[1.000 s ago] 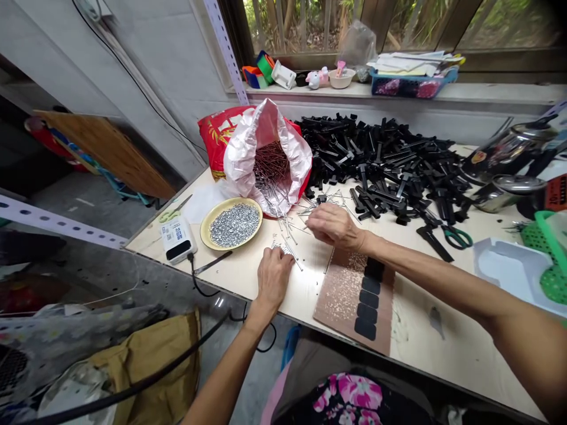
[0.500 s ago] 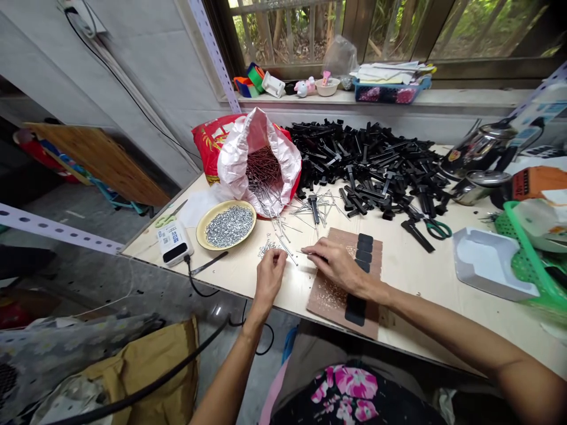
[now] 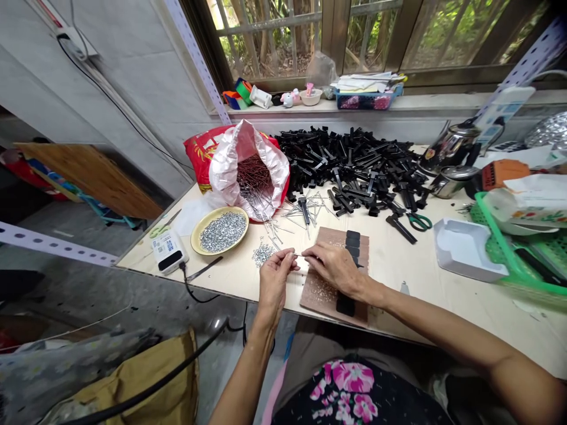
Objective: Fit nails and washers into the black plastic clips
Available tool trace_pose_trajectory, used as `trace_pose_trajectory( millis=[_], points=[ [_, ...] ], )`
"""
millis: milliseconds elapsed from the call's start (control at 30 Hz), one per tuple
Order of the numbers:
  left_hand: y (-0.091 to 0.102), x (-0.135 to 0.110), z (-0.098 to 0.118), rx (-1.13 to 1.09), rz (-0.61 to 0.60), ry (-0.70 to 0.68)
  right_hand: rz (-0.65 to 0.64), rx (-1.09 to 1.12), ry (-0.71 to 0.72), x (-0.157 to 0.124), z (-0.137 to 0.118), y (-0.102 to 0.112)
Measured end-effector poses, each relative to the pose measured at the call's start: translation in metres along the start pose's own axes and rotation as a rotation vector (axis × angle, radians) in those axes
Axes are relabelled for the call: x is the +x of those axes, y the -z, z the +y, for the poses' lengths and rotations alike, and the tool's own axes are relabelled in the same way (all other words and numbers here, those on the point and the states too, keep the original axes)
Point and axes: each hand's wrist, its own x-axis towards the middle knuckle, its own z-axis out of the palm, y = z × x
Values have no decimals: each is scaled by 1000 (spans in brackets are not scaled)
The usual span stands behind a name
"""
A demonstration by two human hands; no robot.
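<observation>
Two bare hands meet at the left edge of the brown board, a thin metal rod bridging the short gap between them. The left hand, just left of the board, has thumb and forefinger pinched together at one end of the rod; the right hand, above the board's left part, grips the other end with bunched fingers. Whether the left fingertips hold a smaller piece too, I cannot tell.

Left of the board lies a small heap of silvery bits, and farther left a yellow dish full of similar ones. Past the dish, a white box carries a printed label (blue and dark characters, too small to read). Beyond the board to the left, a red sack with yellow markings I cannot make out gapes over many rods. Straight beyond the board spreads a pile of black T-shaped pieces. Far to its right, a metal kettle bears a small reddish emblem, and the dark print on an orange box is illegible.
</observation>
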Motion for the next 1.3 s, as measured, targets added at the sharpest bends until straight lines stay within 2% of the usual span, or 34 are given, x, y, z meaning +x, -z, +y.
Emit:
trace_pose_trajectory(
  millis=[133, 267, 367, 500, 700, 900, 1067, 1200, 1300],
  points=[
    [-4, -3, -4, 100, -40, -32, 21, -102, -17, -4, -2, 6],
    [-6, -5, -5, 318, -17, -142, 42, -257, 10, -7, -4, 9],
    [-7, -5, -4, 427, -13, -198, 50, -284, 13, -9, -3, 9],
    [-10, -4, -5, 393, -21, -180, 58, -213, 2, -11, -1, 7],
    [-11, -2, -8, 421, -67, -177, 46, -246, -29, -14, 4, 6],
    [-9, 0, -8, 407, -100, -155, -7, -66, 10, -18, 11, 10],
    [-15, -1, -6, 426, -150, -127, -14, 4, -25, -24, 19, 12],
    [-30, -4, -10, 370, -240, -37, 24, 70, -54, -39, 37, 29],
    [-43, -6, -17, 282, -235, -4, 85, -29, -134, -51, 65, 49]
  ],
)
